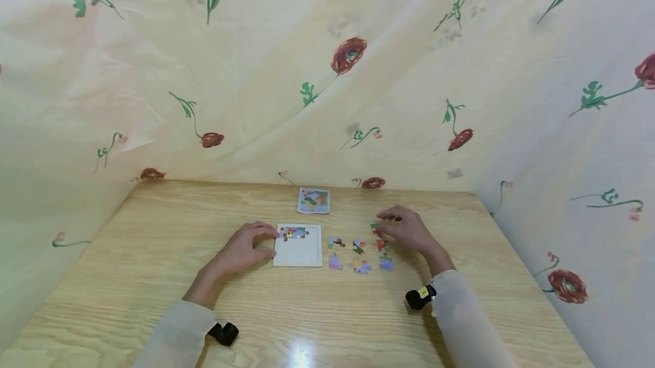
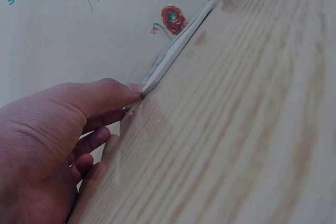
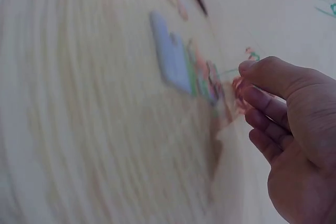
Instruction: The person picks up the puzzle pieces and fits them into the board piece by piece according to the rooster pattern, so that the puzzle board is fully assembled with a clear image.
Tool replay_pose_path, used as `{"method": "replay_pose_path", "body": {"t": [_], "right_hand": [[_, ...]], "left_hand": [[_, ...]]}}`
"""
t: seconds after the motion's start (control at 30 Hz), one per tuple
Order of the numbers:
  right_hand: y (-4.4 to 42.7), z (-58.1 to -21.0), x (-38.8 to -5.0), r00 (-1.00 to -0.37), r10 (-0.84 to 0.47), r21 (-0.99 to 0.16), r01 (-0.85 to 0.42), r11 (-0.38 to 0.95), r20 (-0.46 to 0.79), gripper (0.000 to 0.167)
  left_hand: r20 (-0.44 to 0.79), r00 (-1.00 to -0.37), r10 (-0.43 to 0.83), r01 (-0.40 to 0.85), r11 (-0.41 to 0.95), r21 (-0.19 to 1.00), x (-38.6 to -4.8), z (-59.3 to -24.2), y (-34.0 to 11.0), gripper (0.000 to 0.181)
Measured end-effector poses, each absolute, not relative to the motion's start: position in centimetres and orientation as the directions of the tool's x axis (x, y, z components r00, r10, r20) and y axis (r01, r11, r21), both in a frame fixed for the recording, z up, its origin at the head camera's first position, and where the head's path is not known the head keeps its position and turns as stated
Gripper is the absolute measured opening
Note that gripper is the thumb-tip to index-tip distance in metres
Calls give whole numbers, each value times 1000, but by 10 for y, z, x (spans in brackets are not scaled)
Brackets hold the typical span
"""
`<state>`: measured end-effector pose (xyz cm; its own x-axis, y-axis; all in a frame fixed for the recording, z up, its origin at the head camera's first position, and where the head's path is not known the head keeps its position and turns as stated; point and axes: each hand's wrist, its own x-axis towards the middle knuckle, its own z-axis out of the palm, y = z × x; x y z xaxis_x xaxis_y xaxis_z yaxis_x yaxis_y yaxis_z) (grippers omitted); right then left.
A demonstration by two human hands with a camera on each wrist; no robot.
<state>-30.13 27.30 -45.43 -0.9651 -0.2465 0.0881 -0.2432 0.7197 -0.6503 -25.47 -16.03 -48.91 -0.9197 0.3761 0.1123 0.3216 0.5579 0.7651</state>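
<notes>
A white puzzle tray (image 1: 297, 254) lies flat on the table, with a few joined jigsaw pieces (image 1: 295, 233) along its upper left part. At its left edge, my left hand (image 1: 245, 248) touches the rim with thumb and index finger apart; the left wrist view shows the thumb against the tray's corner (image 2: 149, 86). My right hand (image 1: 406, 231) hovers over the far right of the loose pieces, thumb and index finger parted, nothing seen between them. Just below its fingertips is a red and green piece (image 1: 376, 231). A purple-edged piece (image 3: 176, 59) appears blurred in the right wrist view.
Several loose jigsaw pieces (image 1: 360, 266) lie in rough rows right of the tray. Behind the tray lies a small picture card (image 1: 314, 201). A flower-patterned cloth (image 1: 276, 83) hangs around the wooden table's (image 1: 307, 305) back and sides.
</notes>
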Motion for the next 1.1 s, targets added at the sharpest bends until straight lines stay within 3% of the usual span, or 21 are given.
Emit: {"method": "replay_pose_path", "body": {"t": [0.5, 1.1], "right_hand": [[287, -460, -301, -940, -339, -694, -275, 666, 46, 32], [290, -467, -305, -944, -329, -681, -258, 686, 26, 24]], "left_hand": [[109, -922, 371, 315, 559, 767, -254, -490, -161, 34], [104, -922, 372, 312, 556, 770, -254, -491, -160, 33]]}}
